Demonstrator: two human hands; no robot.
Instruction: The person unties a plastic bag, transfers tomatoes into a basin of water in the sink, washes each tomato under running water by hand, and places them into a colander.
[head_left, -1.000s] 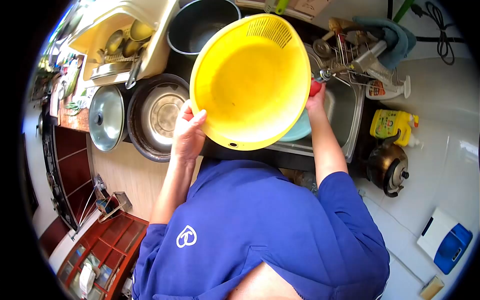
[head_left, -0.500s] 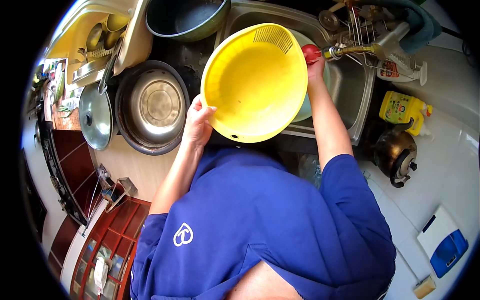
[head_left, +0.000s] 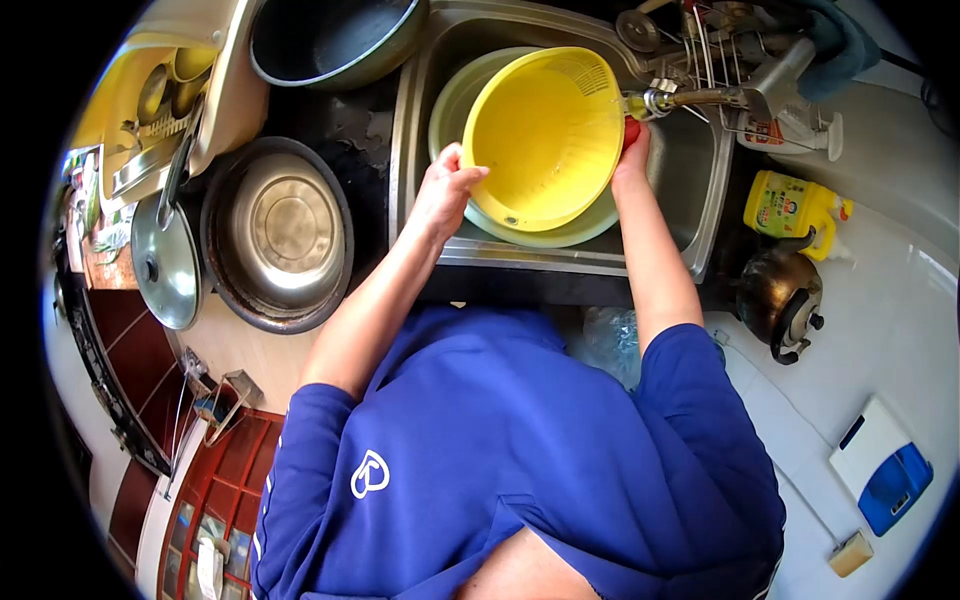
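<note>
A yellow basin (head_left: 540,140) with a slotted section at its upper edge is tilted above a pale green basin (head_left: 455,105) in the metal sink. My left hand (head_left: 447,195) grips the yellow basin's left rim, thumb on the inside. At its right side is my right hand (head_left: 631,158), closed around something red (head_left: 632,130), partly hidden behind the basin. The faucet (head_left: 655,102) points toward the basin's right rim, close above my right hand.
Left of the sink stand a metal pan (head_left: 285,235), a dark pot (head_left: 335,40), a glass lid (head_left: 165,262) and a cream dish rack (head_left: 235,85). On the right are a wire rack, a yellow bottle (head_left: 790,212) and a kettle (head_left: 780,300).
The yellow basin has moved right and tilted more, with both hands on it. The pale green basin beneath now shows on its left. The camera view has shifted too.
</note>
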